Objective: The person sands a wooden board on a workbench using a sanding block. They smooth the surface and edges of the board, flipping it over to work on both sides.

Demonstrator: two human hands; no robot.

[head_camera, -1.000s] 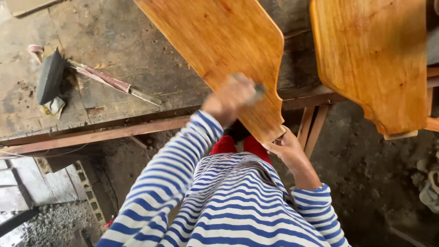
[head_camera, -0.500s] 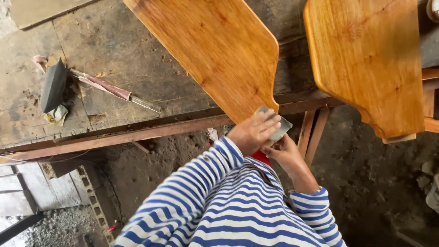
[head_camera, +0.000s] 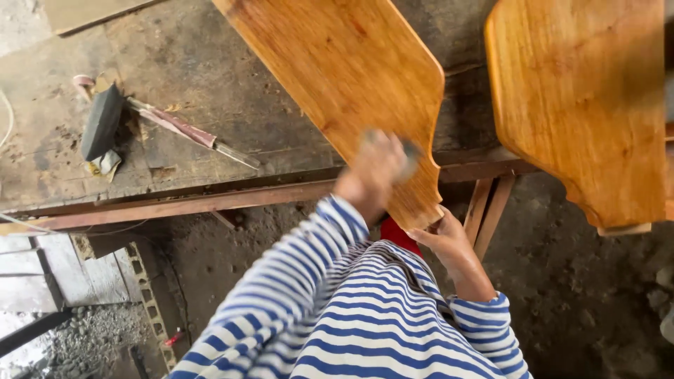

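Note:
A long varnished wooden board point(head_camera: 337, 70) lies slanted on a worn workbench point(head_camera: 189, 63), its narrow end sticking out past the bench edge toward me. My left hand point(head_camera: 372, 175), blurred with motion, presses a small grey piece of sandpaper point(head_camera: 409, 151) flat on the board's lower part. My right hand point(head_camera: 441, 235) grips the board's narrow end from below and the side. Both arms wear blue-and-white striped sleeves.
A second varnished board point(head_camera: 583, 105) of similar shape rests to the right on a wooden frame point(head_camera: 488, 203). On the bench's left lie a black wedge-shaped block point(head_camera: 102, 130) and a thin stick wrapped in reddish abrasive point(head_camera: 189, 133). Below is a dirt floor with gravel point(head_camera: 84, 337).
My left hand slid the sandpaper down to the board's narrow end, then back up onto its face. My right hand kept its hold on the end.

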